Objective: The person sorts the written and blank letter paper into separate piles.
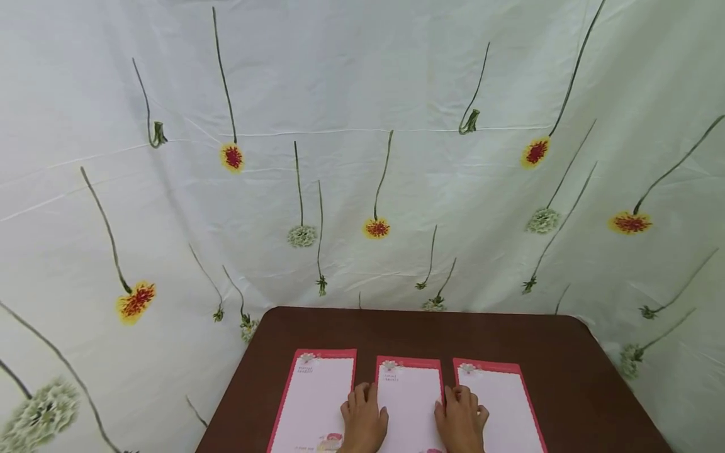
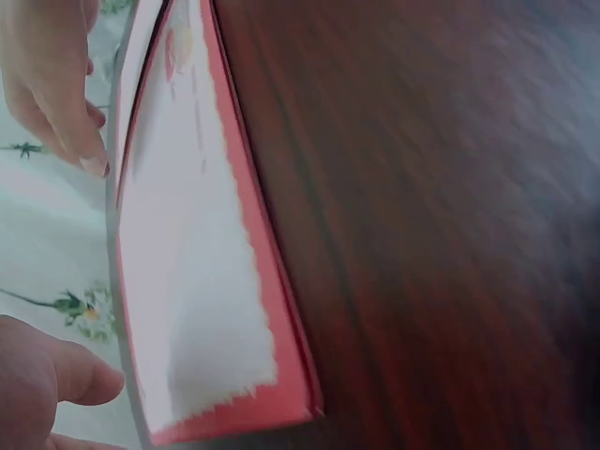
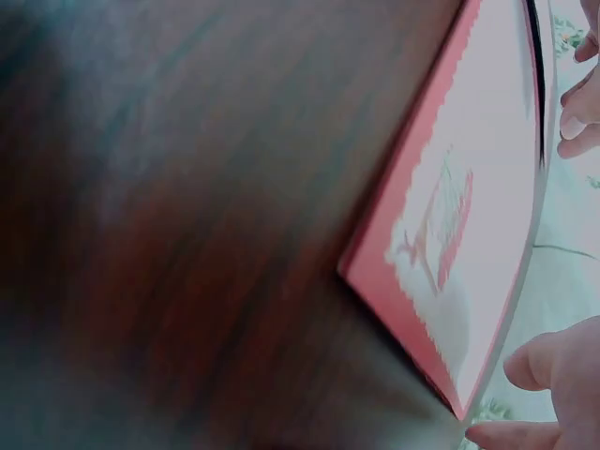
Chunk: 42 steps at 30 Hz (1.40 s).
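Three upright pink-bordered white stationery sheets or pads lie side by side: a left one (image 1: 317, 396), a middle one (image 1: 409, 402) and a right one (image 1: 501, 409). Each has a white flower at its top left corner. My left hand (image 1: 364, 420) rests palm down over the gap between the left and middle sheets, its thumb over the middle one. Over the gap between the middle and right ones rests my right hand (image 1: 461, 420), fingers reaching onto the right sheet. Neither hand visibly grips anything. Close up, a pink-edged sheet (image 2: 197, 281) shows in the left wrist view.
The sheets lie on a dark brown table (image 1: 578, 377) with rounded far corners. Behind it hangs a pale cloth (image 1: 340, 82) printed with flowers and stems.
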Available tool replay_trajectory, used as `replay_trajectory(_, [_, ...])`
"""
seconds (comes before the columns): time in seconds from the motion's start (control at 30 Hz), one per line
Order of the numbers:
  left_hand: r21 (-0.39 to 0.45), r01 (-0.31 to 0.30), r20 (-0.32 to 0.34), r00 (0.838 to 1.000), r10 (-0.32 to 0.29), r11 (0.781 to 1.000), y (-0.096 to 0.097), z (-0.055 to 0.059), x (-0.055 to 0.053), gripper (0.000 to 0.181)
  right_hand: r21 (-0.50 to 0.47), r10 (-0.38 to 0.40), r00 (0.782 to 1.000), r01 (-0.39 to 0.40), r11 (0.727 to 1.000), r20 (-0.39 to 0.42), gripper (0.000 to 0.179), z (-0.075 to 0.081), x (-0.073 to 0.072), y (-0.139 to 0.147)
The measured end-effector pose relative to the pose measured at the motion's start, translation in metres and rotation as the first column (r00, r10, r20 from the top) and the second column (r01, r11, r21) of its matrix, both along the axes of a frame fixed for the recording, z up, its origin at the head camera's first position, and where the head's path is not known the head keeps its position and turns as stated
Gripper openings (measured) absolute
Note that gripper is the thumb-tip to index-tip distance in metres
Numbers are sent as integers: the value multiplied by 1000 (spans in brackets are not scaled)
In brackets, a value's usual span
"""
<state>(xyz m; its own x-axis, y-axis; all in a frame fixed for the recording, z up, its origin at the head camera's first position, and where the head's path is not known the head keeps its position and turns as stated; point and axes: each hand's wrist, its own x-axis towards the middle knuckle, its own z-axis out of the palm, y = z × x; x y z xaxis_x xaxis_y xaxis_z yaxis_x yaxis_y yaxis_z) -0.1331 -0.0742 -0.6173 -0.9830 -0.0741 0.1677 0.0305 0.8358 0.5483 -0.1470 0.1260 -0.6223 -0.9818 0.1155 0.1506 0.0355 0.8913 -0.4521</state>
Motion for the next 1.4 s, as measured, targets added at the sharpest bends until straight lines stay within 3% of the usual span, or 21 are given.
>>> replay_trajectory(0.13, [-5, -19, 33, 999, 19, 1000, -5, 1, 1, 52, 16, -1, 1000, 1, 1000, -4, 44, -2, 2, -3])
replay_trajectory(0.37, [11, -44, 87, 995, 42, 999, -6, -8, 1, 49, 25, -10, 999, 9, 1000, 48, 40, -3, 4, -6])
replay_trajectory(0.63, [18, -45, 63, 997, 44, 999, -4, -11, 1, 43, 17, 2, 1000, -1, 1000, -4, 38, -4, 4, -8])
replay_trajectory(0.93, [-5, -55, 51, 997, 55, 998, -2, -12, 3, 41, 16, -10, 999, 10, 1000, 39, 41, -4, 4, -10])
replay_trajectory(1.2, [-2, -45, 70, 997, 45, 999, 0, -8, 4, 44, 9, -13, 999, 13, 1000, 34, 39, -2, 4, -11])
replay_trajectory(1.4, [4, -47, 49, 998, 47, 999, 1, -7, 5, 44, 16, -27, 999, 27, 1000, 35, 39, -1, 3, -11])
